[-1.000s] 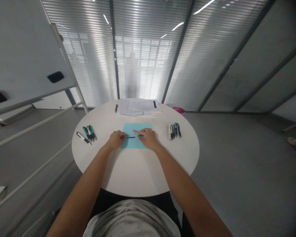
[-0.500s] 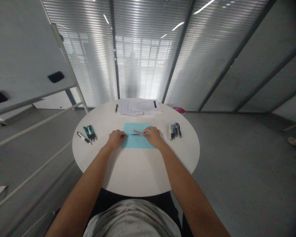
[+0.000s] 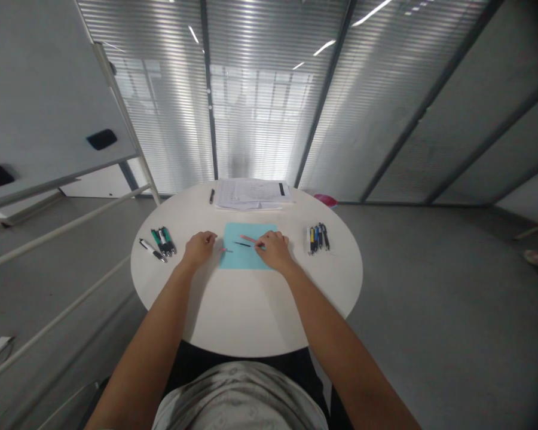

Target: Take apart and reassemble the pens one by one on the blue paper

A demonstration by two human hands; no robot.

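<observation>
Pen parts lie on the blue paper (image 3: 241, 260): a thin black piece (image 3: 242, 243) and a small pink bit (image 3: 225, 250), both loose. Right hand (image 3: 274, 251) pinches a pink barrel (image 3: 248, 239), its near end hidden by the fingers. Left hand (image 3: 199, 248) sits curled, apart; any grip is hard to make out.

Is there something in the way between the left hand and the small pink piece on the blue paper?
Nothing visible stands in the way. The small pink piece lies on the blue paper, just beyond the fingertips of the left hand, with only bare paper and table between them.
</observation>
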